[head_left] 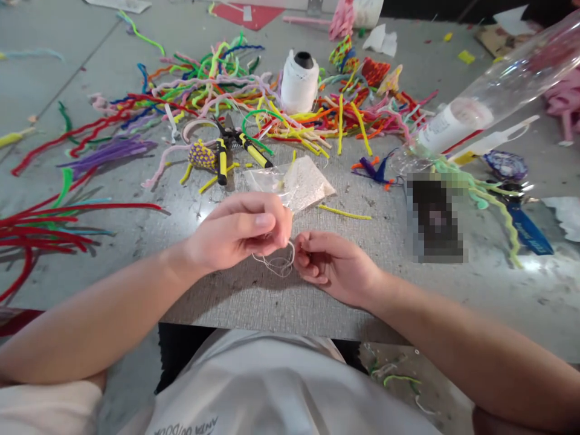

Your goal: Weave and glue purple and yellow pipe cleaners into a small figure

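Observation:
My left hand point(247, 229) is closed, thumb on top, with a thin white thread point(277, 264) running out from its fingers. The thread hangs in loose loops between the two hands. My right hand point(328, 260) is just to the right, its fingers curled and pinched near the end of the loop; its fingertips seem to touch the thread. Right behind my left hand lies a clear plastic bag point(303, 184) of small pale beads. Beyond it are black-and-yellow pliers point(233, 145) with their handles spread, beside a purple-and-yellow beaded piece point(202, 155).
A white thread spool point(299, 83) stands among many coloured pipe cleaners point(217, 90). Red pipe cleaners point(67, 226) lie at the left. On the right are a pixelated dark rectangle point(435, 220), a clear plastic tube point(512, 72) and a blue strap point(528, 226). The table's front edge point(272, 329) is near my body.

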### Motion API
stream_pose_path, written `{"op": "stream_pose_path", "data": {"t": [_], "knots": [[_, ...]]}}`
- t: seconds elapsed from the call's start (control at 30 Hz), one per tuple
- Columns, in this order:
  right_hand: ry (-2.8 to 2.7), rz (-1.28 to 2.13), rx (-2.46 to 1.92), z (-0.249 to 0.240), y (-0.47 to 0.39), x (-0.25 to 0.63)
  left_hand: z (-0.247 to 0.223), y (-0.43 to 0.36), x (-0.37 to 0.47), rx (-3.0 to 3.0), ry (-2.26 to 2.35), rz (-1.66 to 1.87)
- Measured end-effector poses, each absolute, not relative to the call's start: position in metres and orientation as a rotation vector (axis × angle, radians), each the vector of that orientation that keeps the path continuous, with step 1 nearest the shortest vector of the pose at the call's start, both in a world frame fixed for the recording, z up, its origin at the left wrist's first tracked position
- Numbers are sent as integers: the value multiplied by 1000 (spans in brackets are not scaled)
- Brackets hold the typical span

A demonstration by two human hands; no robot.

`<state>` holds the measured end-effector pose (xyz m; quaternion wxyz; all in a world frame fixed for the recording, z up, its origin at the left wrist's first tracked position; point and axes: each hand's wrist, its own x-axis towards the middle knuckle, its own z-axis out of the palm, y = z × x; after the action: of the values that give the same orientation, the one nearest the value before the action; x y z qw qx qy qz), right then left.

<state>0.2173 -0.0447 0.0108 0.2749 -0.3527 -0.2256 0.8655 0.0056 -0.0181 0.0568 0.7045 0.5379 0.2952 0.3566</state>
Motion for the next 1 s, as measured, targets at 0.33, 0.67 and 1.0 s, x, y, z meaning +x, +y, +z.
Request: {"op": "stream_pose_path", "data": {"t": [0.33,0.67,1.0], "knots": [[-544,2294,-898,12,-40,220,36,-11,15,994,677,808],[-585,2258,-910,10,-38,220,44,-16,12,1001,626,670],[-618,2327,-838,13,-43,220,33,-17,9,1361,376,574]]}}
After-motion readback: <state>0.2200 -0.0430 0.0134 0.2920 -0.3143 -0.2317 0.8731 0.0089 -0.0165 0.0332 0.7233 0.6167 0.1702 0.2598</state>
